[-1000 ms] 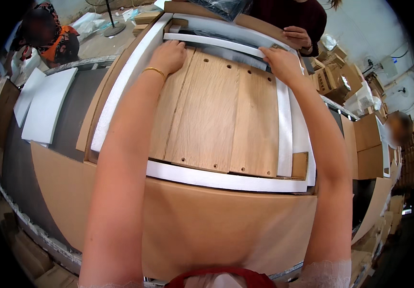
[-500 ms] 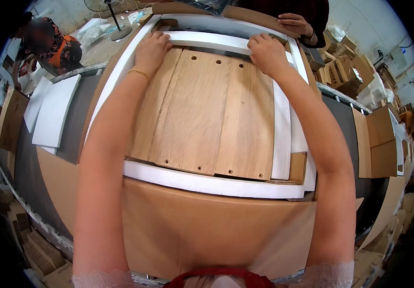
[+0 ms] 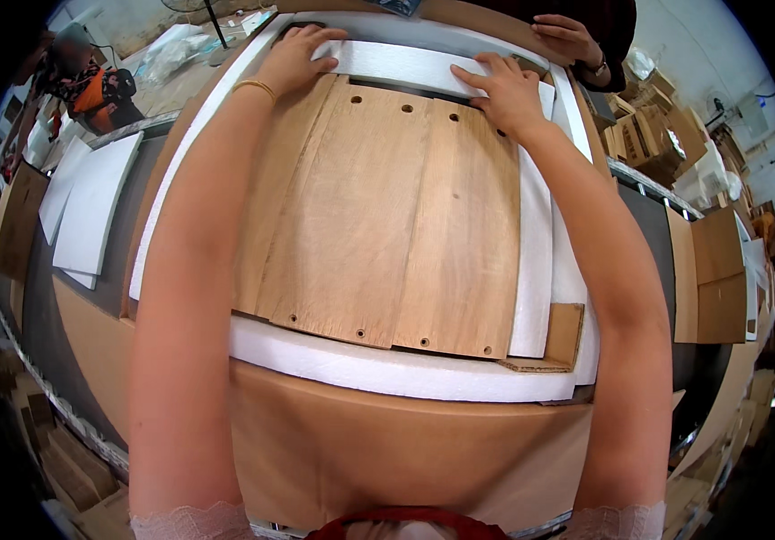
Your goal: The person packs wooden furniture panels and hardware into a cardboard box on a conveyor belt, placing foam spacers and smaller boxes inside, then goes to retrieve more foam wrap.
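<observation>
Wooden boards (image 3: 360, 216) lie side by side inside an open cardboard box, with dark holes along their near and far ends. A white foam strip (image 3: 401, 65) crosses the box at their far end. My left hand (image 3: 297, 61) grips the strip's left end, index finger stretched over its top and thumb against its face. My right hand (image 3: 506, 90) holds the strip's right part, fingers over it and thumb on the near side. Another foam strip (image 3: 387, 369) runs along the near end. A folded cardboard corner piece (image 3: 565, 335) sits at the near right.
Box flaps (image 3: 387, 441) spread outward, one toward me. White foam sheets (image 3: 90, 211) lie at the left. Across the box is another person's hand (image 3: 567, 38). Another open carton (image 3: 718, 270) stands at the right, with stacked cartons (image 3: 644, 135) behind.
My hands have shifted slightly outward and their fingers have spread more along the far foam strip. The view has tilted, so the box's near end appears lower.
</observation>
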A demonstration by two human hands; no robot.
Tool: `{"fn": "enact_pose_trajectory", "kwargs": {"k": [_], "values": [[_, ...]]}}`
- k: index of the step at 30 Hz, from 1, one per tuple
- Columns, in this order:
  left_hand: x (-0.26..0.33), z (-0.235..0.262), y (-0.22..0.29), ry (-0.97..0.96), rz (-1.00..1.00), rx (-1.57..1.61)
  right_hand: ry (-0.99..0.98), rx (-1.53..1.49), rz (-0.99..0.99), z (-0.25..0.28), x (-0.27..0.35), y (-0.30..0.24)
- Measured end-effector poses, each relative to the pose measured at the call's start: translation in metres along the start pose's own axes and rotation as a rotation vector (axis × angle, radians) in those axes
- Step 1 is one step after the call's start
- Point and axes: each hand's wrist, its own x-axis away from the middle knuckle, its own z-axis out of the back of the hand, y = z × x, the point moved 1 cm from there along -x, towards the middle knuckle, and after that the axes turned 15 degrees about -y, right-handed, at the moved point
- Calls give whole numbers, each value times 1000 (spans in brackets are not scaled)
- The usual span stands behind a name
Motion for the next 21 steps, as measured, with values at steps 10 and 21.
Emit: {"fn": "enact_pose_trajectory", "kwargs": {"k": [10, 21], "values": [[-11, -7, 1, -123, 33, -350, -141, -203, 55, -13, -14, 29], [-9, -18, -9, -6, 100, -118, -57, -286, -10, -4, -35, 11]]}}
